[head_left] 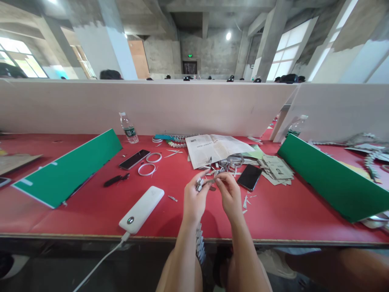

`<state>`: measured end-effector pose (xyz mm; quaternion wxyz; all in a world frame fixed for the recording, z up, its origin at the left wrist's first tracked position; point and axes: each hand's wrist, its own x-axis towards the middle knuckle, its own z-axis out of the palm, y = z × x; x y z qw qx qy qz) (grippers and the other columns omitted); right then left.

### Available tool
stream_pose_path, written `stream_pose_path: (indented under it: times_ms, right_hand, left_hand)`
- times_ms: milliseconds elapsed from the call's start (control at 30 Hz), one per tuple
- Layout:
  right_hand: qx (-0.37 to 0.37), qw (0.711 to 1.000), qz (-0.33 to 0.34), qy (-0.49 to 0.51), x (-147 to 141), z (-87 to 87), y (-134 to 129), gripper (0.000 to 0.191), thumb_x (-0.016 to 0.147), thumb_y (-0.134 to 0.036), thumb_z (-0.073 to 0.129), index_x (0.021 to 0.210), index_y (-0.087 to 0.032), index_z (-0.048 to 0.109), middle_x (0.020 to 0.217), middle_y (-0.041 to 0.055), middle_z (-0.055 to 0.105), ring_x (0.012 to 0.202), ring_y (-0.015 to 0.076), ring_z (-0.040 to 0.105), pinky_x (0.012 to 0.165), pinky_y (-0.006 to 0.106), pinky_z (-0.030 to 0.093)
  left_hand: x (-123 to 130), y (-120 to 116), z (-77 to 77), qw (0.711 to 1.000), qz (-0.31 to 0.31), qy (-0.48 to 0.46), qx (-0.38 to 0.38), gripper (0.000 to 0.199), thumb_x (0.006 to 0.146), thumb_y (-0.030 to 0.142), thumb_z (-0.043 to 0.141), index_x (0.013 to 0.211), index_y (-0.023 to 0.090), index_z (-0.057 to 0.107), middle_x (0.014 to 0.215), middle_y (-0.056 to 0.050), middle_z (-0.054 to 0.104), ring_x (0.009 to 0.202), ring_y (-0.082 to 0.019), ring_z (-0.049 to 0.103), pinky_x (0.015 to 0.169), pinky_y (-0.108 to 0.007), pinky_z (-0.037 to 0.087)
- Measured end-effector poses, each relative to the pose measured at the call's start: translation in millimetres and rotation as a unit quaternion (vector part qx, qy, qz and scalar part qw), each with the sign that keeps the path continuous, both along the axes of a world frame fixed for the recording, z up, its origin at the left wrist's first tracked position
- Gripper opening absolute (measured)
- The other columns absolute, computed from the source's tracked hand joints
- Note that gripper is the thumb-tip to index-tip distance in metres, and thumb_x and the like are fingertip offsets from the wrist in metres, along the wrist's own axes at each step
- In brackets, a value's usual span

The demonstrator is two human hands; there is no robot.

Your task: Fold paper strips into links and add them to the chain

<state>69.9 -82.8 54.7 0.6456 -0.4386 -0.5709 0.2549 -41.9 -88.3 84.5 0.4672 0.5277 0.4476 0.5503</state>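
My left hand (195,195) is closed on the end of a folded paper chain (199,245), which hangs down past the table edge beside my left forearm. My right hand (229,194) pinches a thin paper strip (213,181) that reaches across to the left fingers. Both hands are close together above the red table (179,219). Just beyond them lie a heap of paper strips (225,165) and a printed sheet (212,148). A black phone (249,177) rests to the right of my right hand, near a stack of printed papers (277,169).
Green boards stand at left (75,170) and right (331,178). A white power bank (142,209) with a cable, another phone (134,159), tape rings (146,169), a black-handled tool (116,179) and a bottle (129,129) are at left. A pale partition (152,105) runs behind.
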Motion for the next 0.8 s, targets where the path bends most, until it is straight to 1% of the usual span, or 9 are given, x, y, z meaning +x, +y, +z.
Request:
stream_pose_path:
  times_ms: [100, 200, 300, 400, 467, 533, 633, 733, 800]
  right_hand:
    - [-0.01, 0.999, 0.006, 0.047, 1, -1.8, 0, 0.012, 0.085, -0.029, 0.05, 0.082, -0.02, 0.056, 0.081, 0.0022, 0.056, 0.079, 0.0154, 0.053, 0.071, 0.028, 0.042]
    - [-0.018, 0.996, 0.027, 0.08, 2, -1.7, -2, 0.013, 0.085, -0.031, 0.05, 0.083, -0.02, 0.055, 0.079, 0.0013, 0.054, 0.076, 0.0141, 0.052, 0.069, 0.027, 0.042]
    - [-0.026, 0.993, 0.048, 0.101, 2, 1.8, -5, 0.013, 0.083, -0.033, 0.052, 0.085, -0.02, 0.056, 0.08, 0.0013, 0.054, 0.076, 0.0137, 0.052, 0.069, 0.026, 0.043]
    - [-0.064, 0.989, 0.087, 0.103, 3, 5.9, -7, 0.014, 0.079, -0.032, 0.059, 0.086, -0.019, 0.059, 0.078, 0.0011, 0.056, 0.074, 0.0135, 0.053, 0.068, 0.026, 0.044]
    - [-0.091, 0.98, 0.114, 0.136, 4, 6.9, -6, 0.012, 0.076, -0.03, 0.062, 0.083, -0.019, 0.061, 0.072, -0.0005, 0.057, 0.068, 0.0116, 0.053, 0.066, 0.025, 0.044]
    - [-0.103, 0.965, 0.122, 0.209, 6, 6.1, -5, 0.012, 0.075, -0.029, 0.065, 0.081, -0.02, 0.062, 0.069, -0.002, 0.058, 0.064, 0.0098, 0.053, 0.065, 0.023, 0.045]
    - [-0.113, 0.932, 0.111, 0.327, 9, 3.9, -3, 0.015, 0.07, -0.029, 0.069, 0.079, -0.021, 0.061, 0.072, -0.0025, 0.061, 0.065, 0.0092, 0.057, 0.067, 0.023, 0.047]
    - [-0.129, 0.902, 0.111, 0.396, 13, 3.7, -2, 0.018, 0.064, -0.026, 0.074, 0.071, -0.02, 0.059, 0.073, -0.0025, 0.064, 0.069, 0.0104, 0.061, 0.068, 0.023, 0.05]
    - [-0.137, 0.888, 0.125, 0.42, 16, 4.8, -2, 0.018, 0.063, -0.023, 0.075, 0.068, -0.02, 0.058, 0.073, -0.0023, 0.064, 0.071, 0.0108, 0.063, 0.067, 0.022, 0.051]
  left_hand:
    - [1, -1, 0.9, 0.998, 0.017, 0.047, 0.024, 0.023, 0.074, 0.031, 0.061, 0.092, 0.017, 0.066, 0.078, -0.004, 0.068, 0.069, -0.015, 0.06, 0.066, -0.025, 0.046]
    - [1, -3, 2.7, 0.992, 0.045, 0.096, 0.067, 0.018, 0.074, 0.033, 0.062, 0.069, 0.015, 0.063, 0.065, 0.0, 0.06, 0.061, -0.011, 0.052, 0.059, -0.021, 0.04]
    - [-1, -4, 3.8, 0.988, 0.053, 0.115, 0.091, 0.021, 0.075, 0.032, 0.061, 0.062, 0.016, 0.057, 0.056, 0.004, 0.048, 0.053, -0.008, 0.04, 0.051, -0.02, 0.032]
    - [-3, -3, 3.3, 0.989, 0.059, 0.109, 0.076, 0.021, 0.073, 0.031, 0.062, 0.06, 0.015, 0.057, 0.053, 0.004, 0.044, 0.052, -0.008, 0.036, 0.051, -0.021, 0.03]
    - [-3, -2, 2.8, 0.995, 0.048, 0.079, 0.045, 0.02, 0.071, 0.032, 0.064, 0.062, 0.015, 0.061, 0.055, 0.003, 0.049, 0.054, -0.009, 0.041, 0.053, -0.021, 0.033]
    - [-3, -2, 3.4, 1.0, 0.011, 0.025, 0.005, 0.018, 0.067, 0.032, 0.069, 0.075, 0.016, 0.066, 0.062, 0.001, 0.055, 0.059, -0.011, 0.046, 0.058, -0.022, 0.036]
    - [-3, -4, 7.6, 0.995, -0.052, -0.075, -0.044, 0.047, 0.062, 0.032, 0.074, 0.106, 0.02, 0.061, 0.071, 0.002, 0.056, 0.064, -0.01, 0.048, 0.064, -0.022, 0.038]
    - [-5, -9, 13.9, 0.972, -0.099, -0.201, -0.071, 0.047, 0.077, 0.046, 0.055, 0.116, 0.02, 0.055, 0.079, -0.001, 0.055, 0.066, -0.01, 0.046, 0.063, -0.022, 0.038]
    - [-7, -11, 17.1, 0.951, -0.133, -0.267, -0.076, 0.043, 0.084, 0.045, 0.042, 0.113, 0.016, 0.057, 0.083, -0.005, 0.056, 0.07, -0.011, 0.047, 0.065, -0.022, 0.038]
